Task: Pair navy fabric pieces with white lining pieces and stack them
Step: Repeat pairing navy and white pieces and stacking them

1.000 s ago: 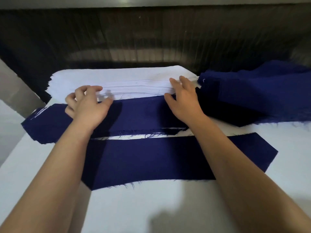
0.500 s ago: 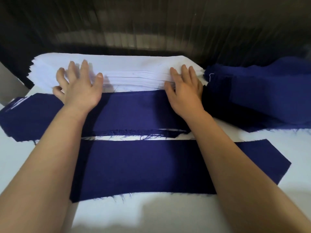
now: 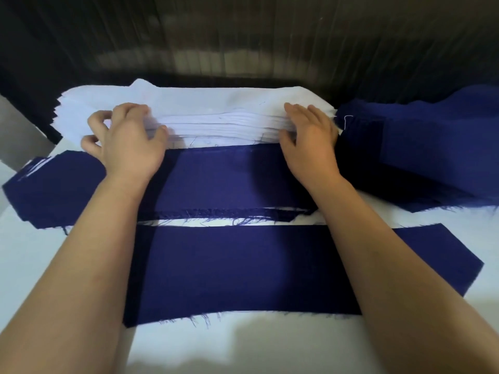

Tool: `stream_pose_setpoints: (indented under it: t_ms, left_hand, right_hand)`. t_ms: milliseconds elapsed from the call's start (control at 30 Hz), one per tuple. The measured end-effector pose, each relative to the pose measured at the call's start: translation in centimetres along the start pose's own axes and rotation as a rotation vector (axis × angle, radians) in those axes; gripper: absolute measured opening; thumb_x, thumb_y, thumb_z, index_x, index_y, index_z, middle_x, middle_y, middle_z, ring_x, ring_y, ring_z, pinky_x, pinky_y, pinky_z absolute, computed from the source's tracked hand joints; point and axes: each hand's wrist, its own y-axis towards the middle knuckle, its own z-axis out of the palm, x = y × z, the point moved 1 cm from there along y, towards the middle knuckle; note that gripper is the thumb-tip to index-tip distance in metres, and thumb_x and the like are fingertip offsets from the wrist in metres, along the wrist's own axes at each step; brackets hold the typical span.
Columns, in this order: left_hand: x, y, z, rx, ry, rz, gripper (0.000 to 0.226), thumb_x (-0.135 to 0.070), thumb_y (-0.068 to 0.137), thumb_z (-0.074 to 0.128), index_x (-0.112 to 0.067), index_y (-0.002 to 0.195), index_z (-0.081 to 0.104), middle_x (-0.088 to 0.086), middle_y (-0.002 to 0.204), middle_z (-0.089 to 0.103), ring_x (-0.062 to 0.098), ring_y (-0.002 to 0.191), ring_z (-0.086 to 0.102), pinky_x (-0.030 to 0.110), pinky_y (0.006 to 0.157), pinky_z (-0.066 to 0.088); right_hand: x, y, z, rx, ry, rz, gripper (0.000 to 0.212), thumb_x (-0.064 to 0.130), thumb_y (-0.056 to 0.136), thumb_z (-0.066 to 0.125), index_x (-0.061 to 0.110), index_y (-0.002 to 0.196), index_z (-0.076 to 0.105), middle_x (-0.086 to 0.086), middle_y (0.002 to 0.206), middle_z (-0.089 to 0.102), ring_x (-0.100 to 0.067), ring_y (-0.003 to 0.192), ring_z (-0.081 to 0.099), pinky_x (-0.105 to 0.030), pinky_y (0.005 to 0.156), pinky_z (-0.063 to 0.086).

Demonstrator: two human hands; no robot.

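Two hands at the far white lining stack (image 3: 221,122), past the navy pieces (image 3: 229,182): the left hand (image 3: 127,141), flat a moment ago, now pinches top plies; the right hand (image 3: 307,141) presses flat, fingers straight. Lining separation likely starting.

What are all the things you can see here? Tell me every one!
white lining stack: one stack of many layers, white, back middle of the table
navy pile: one pile with frayed edges, navy, just in front of the lining stack
navy strip: one, navy, lying flat nearest the person
navy heap: one, navy, at the right, piece count unclear
table: one, white, under everything
pleated curtain: one, dark, behind the table
panel: one, grey, far left
left hand: one, fingers curled, pinches the lining stack's front edge near its left end
right hand: one, straight fingers rest on the lining stack's right end
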Motion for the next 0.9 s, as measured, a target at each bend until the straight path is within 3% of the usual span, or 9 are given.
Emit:
stream_pose_setpoints:
  t_ms: [100,300,467,600,667,800,900]
  left_hand:
    - [0.3,0.2,-0.5,-0.147,0.018,0.031,0.025,-0.026,0.092,0.054,-0.020,0.113,0.066,-0.006,0.131,0.055,0.031,0.131,0.028,0.047,0.099,0.019]
    - [0.8,0.2,-0.8,-0.297,0.006,0.045,0.021,-0.027,0.093,0.055,-0.021,0.101,0.073,-0.005,0.116,0.064,0.032,0.123,0.037,0.048,0.099,0.023]
    - [1.0,0.5,-0.8,-0.316,-0.034,0.015,0.018,-0.032,0.089,0.061,-0.023,0.097,0.074,-0.008,0.113,0.059,0.029,0.123,0.038,0.044,0.098,0.022]
    - [0.9,0.6,-0.8,-0.296,-0.061,-0.013,0.018,-0.039,0.081,0.069,-0.026,0.093,0.073,-0.020,0.092,0.042,0.028,0.119,0.038,0.039,0.094,0.022]
    - [0.9,0.5,-0.8,-0.286,-0.093,-0.027,0.020,-0.042,0.079,0.071,-0.026,0.092,0.074,-0.022,0.083,0.038,0.022,0.111,0.037,0.035,0.090,0.019]
    - [0.9,0.5,-0.9,-0.288,-0.118,-0.023,0.025,-0.044,0.084,0.066,-0.024,0.097,0.074,-0.012,0.097,0.044,0.024,0.109,0.037,0.033,0.086,0.015]
    - [0.9,0.5,-0.8,-0.281,-0.108,-0.009,0.031,-0.043,0.090,0.058,-0.020,0.103,0.074,-0.003,0.104,0.050,0.030,0.115,0.039,0.039,0.089,0.021]
  right_hand:
    - [-0.1,0.1,-0.5,-0.074,0.017,-0.004,0.047,0.017,0.095,0.048,0.017,0.141,0.041,-0.003,0.136,0.050,-0.025,0.129,0.032,-0.030,0.103,0.014]
    - [-0.4,0.4,-0.5,-0.101,0.002,-0.006,0.037,0.016,0.097,0.047,0.016,0.133,0.053,-0.003,0.131,0.053,-0.027,0.121,0.035,-0.030,0.098,0.018]
    - [-0.7,0.7,-0.3,-0.121,0.021,-0.005,0.028,0.019,0.098,0.047,0.013,0.119,0.065,-0.009,0.119,0.054,-0.031,0.112,0.039,-0.030,0.098,0.023]
    - [-1.2,0.8,-0.5,-0.152,0.074,0.019,0.031,0.006,0.094,0.051,0.009,0.122,0.062,-0.011,0.116,0.052,-0.028,0.111,0.041,-0.015,0.090,0.026]
    - [-1.2,0.8,-0.5,-0.135,0.093,0.031,0.033,0.006,0.092,0.053,0.008,0.124,0.060,-0.011,0.116,0.050,-0.027,0.111,0.041,-0.017,0.092,0.028]
    - [-1.0,0.9,-0.3,-0.119,0.135,0.052,0.031,0.013,0.092,0.057,0.007,0.122,0.061,-0.012,0.112,0.050,-0.027,0.108,0.044,-0.027,0.097,0.035]
    - [-0.9,0.8,-0.4,-0.154,0.185,0.049,0.025,0.014,0.094,0.055,0.006,0.114,0.066,-0.014,0.108,0.053,-0.028,0.102,0.049,-0.031,0.090,0.041]
